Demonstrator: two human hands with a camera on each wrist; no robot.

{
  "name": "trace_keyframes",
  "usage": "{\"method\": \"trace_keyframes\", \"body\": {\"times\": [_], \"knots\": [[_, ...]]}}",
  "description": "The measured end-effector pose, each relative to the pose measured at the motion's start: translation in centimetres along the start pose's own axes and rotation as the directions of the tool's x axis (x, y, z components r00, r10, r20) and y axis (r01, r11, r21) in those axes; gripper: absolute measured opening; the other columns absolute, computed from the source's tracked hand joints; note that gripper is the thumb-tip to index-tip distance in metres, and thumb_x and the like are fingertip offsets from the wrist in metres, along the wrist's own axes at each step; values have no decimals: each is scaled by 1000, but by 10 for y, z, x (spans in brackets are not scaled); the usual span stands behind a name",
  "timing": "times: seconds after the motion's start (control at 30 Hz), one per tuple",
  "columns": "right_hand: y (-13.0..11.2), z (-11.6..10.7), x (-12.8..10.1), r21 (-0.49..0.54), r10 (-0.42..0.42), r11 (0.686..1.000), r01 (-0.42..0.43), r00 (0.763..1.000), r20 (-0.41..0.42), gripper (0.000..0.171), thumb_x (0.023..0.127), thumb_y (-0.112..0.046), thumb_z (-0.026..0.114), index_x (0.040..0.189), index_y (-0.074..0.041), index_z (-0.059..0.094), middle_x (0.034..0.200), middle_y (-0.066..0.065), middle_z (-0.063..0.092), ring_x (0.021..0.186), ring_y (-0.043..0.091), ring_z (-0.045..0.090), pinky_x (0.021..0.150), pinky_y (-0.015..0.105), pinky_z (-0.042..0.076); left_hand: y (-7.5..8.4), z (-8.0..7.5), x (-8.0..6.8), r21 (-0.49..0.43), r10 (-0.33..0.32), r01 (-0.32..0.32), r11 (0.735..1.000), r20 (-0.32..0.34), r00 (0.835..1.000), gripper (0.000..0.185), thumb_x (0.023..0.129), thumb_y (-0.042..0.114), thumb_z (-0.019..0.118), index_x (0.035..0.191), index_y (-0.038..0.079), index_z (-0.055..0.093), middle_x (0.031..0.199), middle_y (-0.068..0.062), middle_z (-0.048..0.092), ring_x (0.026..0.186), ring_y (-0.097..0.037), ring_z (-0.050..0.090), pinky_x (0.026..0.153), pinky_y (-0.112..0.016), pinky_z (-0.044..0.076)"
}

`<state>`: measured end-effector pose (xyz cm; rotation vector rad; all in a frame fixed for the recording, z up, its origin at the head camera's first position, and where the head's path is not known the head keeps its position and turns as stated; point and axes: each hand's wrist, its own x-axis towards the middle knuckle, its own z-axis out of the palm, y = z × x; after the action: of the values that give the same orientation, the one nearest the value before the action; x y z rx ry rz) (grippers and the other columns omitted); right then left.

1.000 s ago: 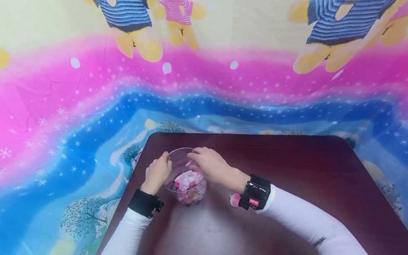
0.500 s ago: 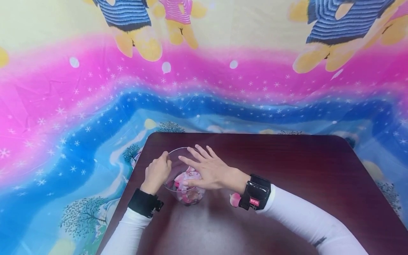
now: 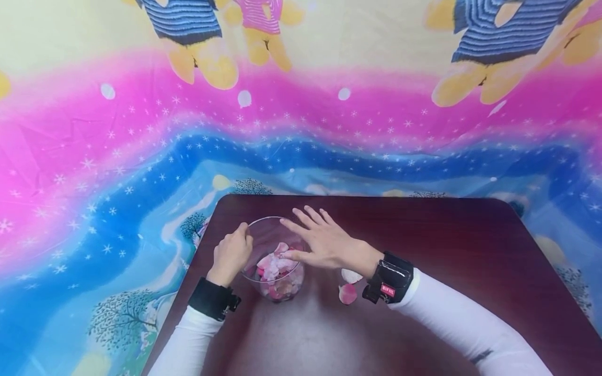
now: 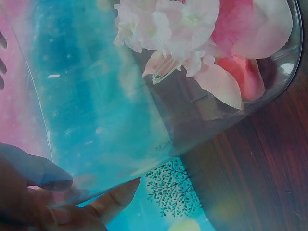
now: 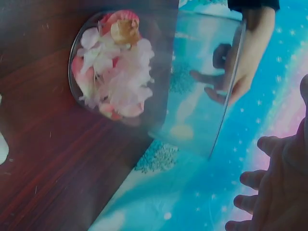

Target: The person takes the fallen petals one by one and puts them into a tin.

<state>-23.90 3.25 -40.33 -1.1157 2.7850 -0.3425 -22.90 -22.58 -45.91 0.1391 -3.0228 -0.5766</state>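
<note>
A clear glass bowl (image 3: 275, 258) stands near the left end of the dark wooden table (image 3: 447, 250), toward its far edge. It is partly filled with pink, white and red flower petals (image 3: 275, 269); through the glass wall in the left wrist view a pale blossom (image 4: 168, 24) lies on top of salmon and pink petals, heaped at the bottom of the bowl. Two loose petals (image 3: 348, 287) lie on the table just right of the bowl, close to the right wrist.

The left hand (image 3: 231, 255) grips the bowl's left rim, fingers curled around the glass with the thumb on the outside. The right hand (image 3: 324, 243) hovers over the bowl's right side, palm down, fingers straight and spread, holding nothing; its thumb tip lies at the rim above the petals. Both forearms wear white sleeves with black wrist straps. A bright printed cloth (image 3: 117, 156) in pink and blue covers the surroundings.
</note>
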Motion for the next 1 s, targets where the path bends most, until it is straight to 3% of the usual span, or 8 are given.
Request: {"method": "trace_keyframes", "body": {"times": [0.33,0.6,0.8,0.9,1.0], "knots": [[35,3,-10,41,84,996,-82,995,-50,76,97,-72,36,161,-35,20,171,7,16,160,33,9,126,57,9,-2,1,0,0,4,-4,1000,-10,1000,12,101,20,48,103,12,56,67,-8,55,62,-27,57,53,-38,41],[75,20,-22,52,188,981,-185,979,-73,71,100,-65,41,158,-24,36,163,17,33,152,41,28,118,63,26,-1,-1,0,-2,8,-8,1000,-8,1000,12,101,20,48,104,12,56,67,-8,54,61,-27,57,52,-37,41],[94,40,-37,28,188,982,-188,982,27,60,101,-48,55,149,-13,49,147,24,51,135,44,51,106,60,43,-1,-1,1,1,6,-6,1000,-18,1000,13,101,20,48,104,12,56,68,-8,56,63,-28,58,53,-39,42],[101,53,-43,26,145,989,-148,983,110,45,97,-29,66,137,-10,58,127,20,61,112,36,62,90,52,51,-1,0,1,0,4,-4,1000,-11,1000,12,101,21,48,105,12,56,68,-8,56,63,-28,59,53,-38,42],[104,63,-48,76,115,988,-132,973,199,35,90,-14,74,124,-9,64,109,13,63,92,24,59,78,42,51,-1,0,1,-2,4,-4,1000,-8,1000,12,101,21,49,105,12,56,69,-8,57,65,-28,60,54,-39,43]]}}
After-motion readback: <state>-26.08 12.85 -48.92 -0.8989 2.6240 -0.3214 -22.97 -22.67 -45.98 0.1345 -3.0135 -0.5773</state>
